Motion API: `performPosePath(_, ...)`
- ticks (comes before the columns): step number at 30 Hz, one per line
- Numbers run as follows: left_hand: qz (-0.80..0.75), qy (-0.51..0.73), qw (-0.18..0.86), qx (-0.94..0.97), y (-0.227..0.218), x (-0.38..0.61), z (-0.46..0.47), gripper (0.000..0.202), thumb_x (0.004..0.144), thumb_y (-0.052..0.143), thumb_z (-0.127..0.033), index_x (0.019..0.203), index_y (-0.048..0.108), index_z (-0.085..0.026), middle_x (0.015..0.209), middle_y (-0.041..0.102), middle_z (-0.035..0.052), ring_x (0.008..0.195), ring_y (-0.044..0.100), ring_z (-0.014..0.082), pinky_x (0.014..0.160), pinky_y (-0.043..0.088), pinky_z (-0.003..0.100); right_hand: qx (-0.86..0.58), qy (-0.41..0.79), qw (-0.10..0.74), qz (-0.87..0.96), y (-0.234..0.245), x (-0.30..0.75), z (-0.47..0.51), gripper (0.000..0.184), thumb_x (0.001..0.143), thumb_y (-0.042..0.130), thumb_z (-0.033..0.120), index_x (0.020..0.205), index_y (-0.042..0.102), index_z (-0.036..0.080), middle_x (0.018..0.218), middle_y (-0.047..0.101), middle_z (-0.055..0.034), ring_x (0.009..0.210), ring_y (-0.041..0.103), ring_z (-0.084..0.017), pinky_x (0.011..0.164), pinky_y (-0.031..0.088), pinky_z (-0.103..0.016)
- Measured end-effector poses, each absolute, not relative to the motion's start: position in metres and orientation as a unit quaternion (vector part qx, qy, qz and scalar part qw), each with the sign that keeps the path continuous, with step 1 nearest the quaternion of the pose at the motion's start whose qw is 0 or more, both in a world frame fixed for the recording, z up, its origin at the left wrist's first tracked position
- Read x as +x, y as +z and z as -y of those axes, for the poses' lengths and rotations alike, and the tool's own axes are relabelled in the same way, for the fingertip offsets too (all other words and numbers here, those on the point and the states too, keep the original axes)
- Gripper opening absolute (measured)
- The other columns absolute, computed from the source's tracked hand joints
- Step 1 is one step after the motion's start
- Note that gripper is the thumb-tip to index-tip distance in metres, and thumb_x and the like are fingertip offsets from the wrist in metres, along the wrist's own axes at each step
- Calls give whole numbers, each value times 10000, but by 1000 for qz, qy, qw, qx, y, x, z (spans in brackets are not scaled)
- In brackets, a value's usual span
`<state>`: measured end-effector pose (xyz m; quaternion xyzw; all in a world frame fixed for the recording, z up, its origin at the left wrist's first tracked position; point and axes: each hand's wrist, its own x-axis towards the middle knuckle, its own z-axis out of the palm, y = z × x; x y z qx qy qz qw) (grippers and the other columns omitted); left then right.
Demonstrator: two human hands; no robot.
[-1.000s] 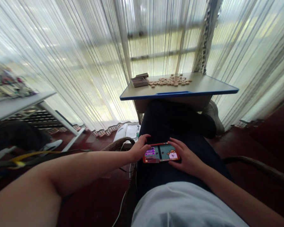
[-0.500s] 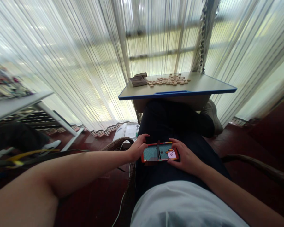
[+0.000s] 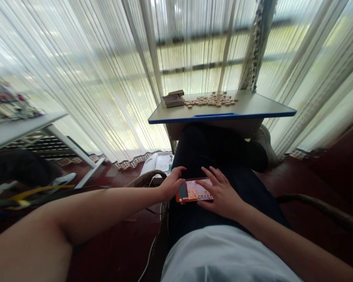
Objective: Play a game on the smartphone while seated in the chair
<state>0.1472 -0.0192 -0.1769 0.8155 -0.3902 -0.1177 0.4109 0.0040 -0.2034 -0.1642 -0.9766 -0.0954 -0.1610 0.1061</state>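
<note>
Phone (image 3: 195,192): over the dark trousers (image 3: 247,186) of the person's lap, its long side running left to right; the red border shows on the left, and the screen is lit with a pale, colourful picture.
Left hand (image 3: 173,185): at the phone's left end, thumb and fingers closed round it in a hold.
Right hand (image 3: 222,192): over the phone's right end, covering it — fingers spread wide, one reaching across the screen, thumb by the near edge. Whether a fingertip presses the glass, I cannot tell.
Table (image 3: 263,103): blue-edged, beyond the phone, well apart from it.
Wooden pieces (image 3: 219,100): loosely scattered on the table, beyond the phone.
Wooden box (image 3: 173,101): on the table too, beyond the phone and to its left, just beside the pieces.
Chair arm (image 3: 144,179): left of the phone, near the left hand.
White shirt (image 3: 223,254): on the near side of the phone.
</note>
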Motion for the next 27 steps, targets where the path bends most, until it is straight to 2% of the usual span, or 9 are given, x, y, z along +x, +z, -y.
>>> performPosePath(4, 391, -121, 409, 816, -178, 148, 19, 495, 731, 422, -266, 1211, 416, -147, 995, 455, 71, 902, 447, 187, 840, 373, 336, -974, -178, 107, 88, -169, 1, 207, 702, 668, 603, 548, 1298, 413, 305, 1457, 119, -28, 1332, 115, -294, 1072, 214, -493)
performPosePath(9, 393, -121, 408, 815, -179, 149, 18, 486, 743, 409, -264, 1216, 413, -153, 1007, 449, 69, 919, 443, 186, 857, 363, 337, -968, -196, 138, 69, -175, -6, 218, 649, 701, 585, 506, 1258, 438, 207, 1421, 204, -61, 1307, 182, -250, 1069, 283, -412)
performPosePath(12, 392, -121, 408, 816, -179, 149, 18, 488, 740, 409, -268, 1212, 416, -146, 985, 450, 70, 900, 446, 187, 847, 370, 340, -963, -204, 156, 76, -175, -6, 219, 583, 711, 589, 460, 1216, 454, 200, 1394, 248, -56, 1285, 222, -227, 1063, 303, -385)
performPosePath(17, 398, -124, 404, 814, -180, 151, 19, 486, 752, 413, -280, 1219, 408, -148, 983, 455, 70, 896, 452, 185, 844, 378, 337, -955, -230, 179, 60, -176, -6, 222, 360, 739, 574, 402, 1024, 524, 187, 1321, 355, -56, 1231, 302, -203, 1038, 336, -366)
performPosePath(22, 401, -120, 401, 815, -184, 152, 18, 480, 762, 423, -279, 1227, 402, -159, 1003, 453, 69, 908, 450, 183, 854, 374, 335, -951, -230, 191, 74, -178, -8, 228, 367, 748, 576, 370, 1062, 505, 192, 1349, 340, -41, 1241, 300, -198, 1041, 332, -374)
performPosePath(27, 404, -118, 399, 815, -183, 152, 17, 473, 773, 424, -281, 1231, 396, -166, 1003, 454, 66, 906, 451, 181, 858, 374, 333, -945, -233, 213, 82, -178, -7, 226, 209, 798, 534, 325, 964, 541, 199, 1318, 378, -28, 1232, 310, -192, 1030, 331, -376)
